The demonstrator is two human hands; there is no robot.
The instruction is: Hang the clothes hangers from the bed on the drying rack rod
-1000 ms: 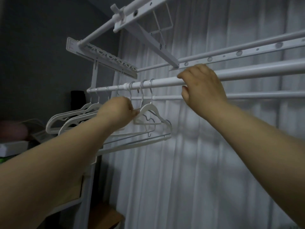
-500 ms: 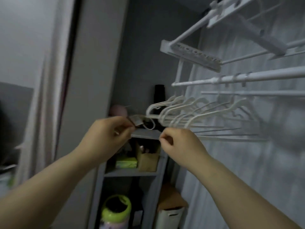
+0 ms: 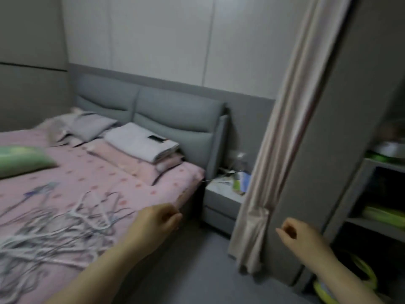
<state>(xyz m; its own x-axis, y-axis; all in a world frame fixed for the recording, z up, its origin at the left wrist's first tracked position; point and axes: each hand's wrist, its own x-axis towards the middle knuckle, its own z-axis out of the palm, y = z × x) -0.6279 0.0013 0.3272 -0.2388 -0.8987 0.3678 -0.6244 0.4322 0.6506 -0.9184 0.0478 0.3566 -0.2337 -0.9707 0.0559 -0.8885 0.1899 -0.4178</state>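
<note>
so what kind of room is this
Most likely a bedroom: a bed with a pink dotted sheet and grey padded headboard, a small grey nightstand beside it, and a heap of white plastic hangers lying on the sheet.

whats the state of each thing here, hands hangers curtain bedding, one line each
left hand: fingers loosely curled, holding nothing
right hand: fingers loosely curled, holding nothing
bed: pink sheet spread flat
hangers: tangled pile lying on the bed, none picked up
folded blanket: folded, stacked on a pink pillow, dark flat item on top
green pillow: lying flat on the bed
curtain: gathered to one side, tied low down
</note>
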